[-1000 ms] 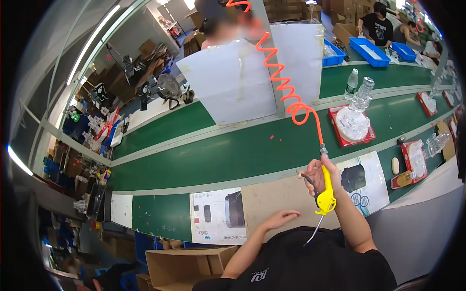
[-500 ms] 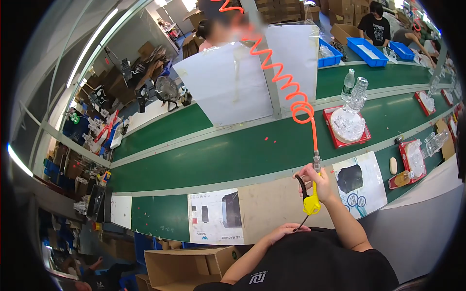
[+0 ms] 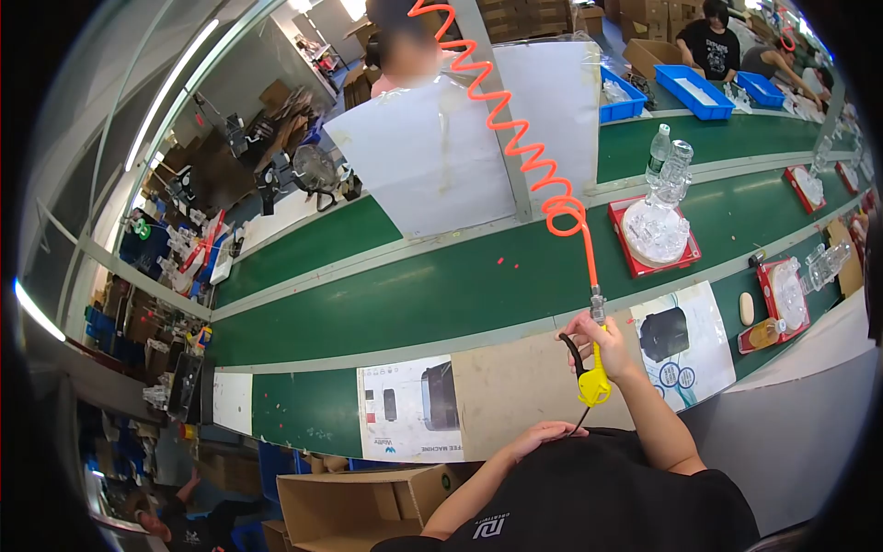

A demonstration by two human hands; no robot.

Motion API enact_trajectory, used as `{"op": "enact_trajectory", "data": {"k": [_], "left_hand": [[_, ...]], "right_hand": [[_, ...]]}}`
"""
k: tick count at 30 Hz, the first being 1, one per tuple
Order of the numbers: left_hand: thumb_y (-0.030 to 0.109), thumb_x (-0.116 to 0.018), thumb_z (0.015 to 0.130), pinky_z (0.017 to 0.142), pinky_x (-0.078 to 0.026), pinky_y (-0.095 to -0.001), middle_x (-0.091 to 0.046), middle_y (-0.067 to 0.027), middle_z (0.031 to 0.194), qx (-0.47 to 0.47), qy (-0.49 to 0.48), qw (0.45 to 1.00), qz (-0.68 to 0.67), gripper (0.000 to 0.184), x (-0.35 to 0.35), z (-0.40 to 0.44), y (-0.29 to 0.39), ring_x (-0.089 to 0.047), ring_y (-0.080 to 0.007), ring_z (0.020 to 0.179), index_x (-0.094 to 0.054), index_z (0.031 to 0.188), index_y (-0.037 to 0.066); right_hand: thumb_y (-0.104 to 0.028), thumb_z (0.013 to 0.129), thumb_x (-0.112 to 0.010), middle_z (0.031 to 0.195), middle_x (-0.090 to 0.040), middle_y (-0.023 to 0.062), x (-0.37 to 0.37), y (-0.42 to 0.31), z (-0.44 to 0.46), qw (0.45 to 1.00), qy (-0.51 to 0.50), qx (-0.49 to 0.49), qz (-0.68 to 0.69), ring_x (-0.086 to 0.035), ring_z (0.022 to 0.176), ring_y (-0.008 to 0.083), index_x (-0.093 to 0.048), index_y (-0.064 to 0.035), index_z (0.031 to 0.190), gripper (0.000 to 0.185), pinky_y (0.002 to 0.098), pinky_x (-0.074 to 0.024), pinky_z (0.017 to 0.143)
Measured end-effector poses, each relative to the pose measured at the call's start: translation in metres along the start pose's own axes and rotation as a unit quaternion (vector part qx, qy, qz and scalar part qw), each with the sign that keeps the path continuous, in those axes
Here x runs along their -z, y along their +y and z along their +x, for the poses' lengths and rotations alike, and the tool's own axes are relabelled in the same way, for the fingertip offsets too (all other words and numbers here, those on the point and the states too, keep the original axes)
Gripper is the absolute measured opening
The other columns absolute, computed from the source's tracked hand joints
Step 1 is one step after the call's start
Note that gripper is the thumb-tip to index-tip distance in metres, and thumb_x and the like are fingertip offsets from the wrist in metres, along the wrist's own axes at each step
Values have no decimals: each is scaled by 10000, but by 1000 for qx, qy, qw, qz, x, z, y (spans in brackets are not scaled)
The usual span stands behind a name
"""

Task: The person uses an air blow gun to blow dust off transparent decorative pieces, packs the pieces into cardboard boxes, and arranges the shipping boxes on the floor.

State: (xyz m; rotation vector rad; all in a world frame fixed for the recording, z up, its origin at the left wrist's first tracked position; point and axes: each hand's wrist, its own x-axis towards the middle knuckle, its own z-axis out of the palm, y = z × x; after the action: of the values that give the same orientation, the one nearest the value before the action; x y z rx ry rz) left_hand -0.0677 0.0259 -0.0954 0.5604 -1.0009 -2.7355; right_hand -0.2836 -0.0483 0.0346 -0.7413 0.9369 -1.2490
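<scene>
My right hand [image 3: 602,345] is wrapped round a yellow air blow gun [image 3: 596,386] with a black lever, above the cardboard at the bench's front edge. An orange coiled air hose [image 3: 517,129] runs from its metal fitting [image 3: 598,305] up to the top of the view. The thin dark nozzle [image 3: 580,420] points down toward my body. Fingers stretched out, my left hand [image 3: 544,438] lies flat against the black shirt [image 3: 598,497], close by the nozzle tip. Whether the tip touches the hand or the shirt I cannot tell.
Flattened cardboard [image 3: 506,396] and a printed coffee machine panel [image 3: 411,409] cover the near bench. Red-framed trays with clear parts [image 3: 655,235] stand on the green belt [image 3: 414,294]. An open carton [image 3: 359,511] sits below. Co-workers are across the line [image 3: 713,46].
The view has shifted slightly. A co-worker across the bench has moved a little left. My right hand keeps the blow gun in nearly the same place, and my left hand stays on the shirt.
</scene>
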Motion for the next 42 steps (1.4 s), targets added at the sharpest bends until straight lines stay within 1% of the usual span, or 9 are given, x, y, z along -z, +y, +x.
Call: {"op": "enact_trajectory", "data": {"k": [4, 7, 9, 15, 21, 28, 36, 39, 42], "left_hand": [[238, -416, 1017, 1123, -328, -341, -542, -172, 1351, 13, 17, 1000, -21, 432, 6, 0, -5, -482, -238, 1292, -519, 1300, -72], [243, -408, 1014, 1126, -321, -341, -538, -175, 1357, 31, 36, 999, -6, 444, 4, -3, -2, -480, -240, 1293, -518, 1296, -81], [253, -397, 1013, 1126, -316, -339, -536, -181, 1357, 36, 36, 999, -11, 458, 5, 0, -3, -476, -241, 1296, -518, 1292, -90], [303, -370, 1009, 1124, -304, -347, -515, -207, 1372, 62, 47, 997, -5, 521, -9, -2, 10, -454, -254, 1312, -496, 1304, -108], [273, -397, 1006, 1123, -318, -355, -500, -241, 1372, 86, 77, 993, -33, 512, -10, -7, 14, -467, -267, 1300, -473, 1303, -137], [262, -435, 997, 1108, -354, -377, -499, -245, 1369, 76, 57, 995, 19, 496, -7, -6, 16, -493, -280, 1273, -476, 1291, -136], [300, -390, 1030, 1100, -359, -371, -533, -217, 1343, 85, 97, 992, 10, 508, -1, -2, 8, -501, -282, 1262, -470, 1305, -120], [322, -374, 1036, 1044, -401, -315, -576, -164, 1313, 91, 193, 976, 34, 495, 4, -2, 3, -562, -205, 1160, -526, 1277, -82], [289, -464, 1017, 984, -430, -276, -635, -118, 1219, 105, 170, 978, 54, 412, 25, -5, -5, -598, -160, 1054, -578, 1235, -41]], "right_hand": [[-351, 944, -586, 795, -618, 81, 1, 8, -3, 998, 7, 8, -69, -582, 509, 136, -587, -28, 910, 324, 291, -537, 472], [-360, 932, -612, 712, -571, 31, -2, 6, -9, 996, -16, -41, -81, -541, 490, 106, -598, -43, 891, 319, 274, -525, 477], [-368, 929, -615, 662, -523, 5, -3, 9, -10, 998, -10, -26, -61, -536, 484, 100, -604, -38, 885, 334, 267, -500, 459], [-414, 930, -601, 614, -550, 25, -8, 25, -11, 997, -2, 10, -82, -581, 480, 122, -613, -20, 866, 400, 275, -484, 452], [-456, 923, -594, 566, -531, 36, -8, 20, -16, 993, 17, 6, -118, -591, 480, 134, -609, 4, 816, 473, 292, -483, 464], [-462, 915, -608, 586, -535, 52, 13, 26, -24, 980, -10, -15, -200, -595, 490, 140, -593, 2, 827, 472, 290, -486, 463], [-454, 921, -612, 609, -537, 28, 13, 32, -33, 986, 25, 2, -164, -586, 506, 124, -609, -20, 883, 437, 279, -480, 469], [-436, 925, -617, 610, -532, 9, 6, 45, -34, 995, 40, 24, -89, -588, 516, 111, -616, -28, 896, 409, 276, -471, 470], [-414, 931, -618, 617, -533, 1, 0, 67, -32, 997, 44, 25, -58, -602, 536, 106, -629, -28, 915, 386, 271, -472, 483]]}}
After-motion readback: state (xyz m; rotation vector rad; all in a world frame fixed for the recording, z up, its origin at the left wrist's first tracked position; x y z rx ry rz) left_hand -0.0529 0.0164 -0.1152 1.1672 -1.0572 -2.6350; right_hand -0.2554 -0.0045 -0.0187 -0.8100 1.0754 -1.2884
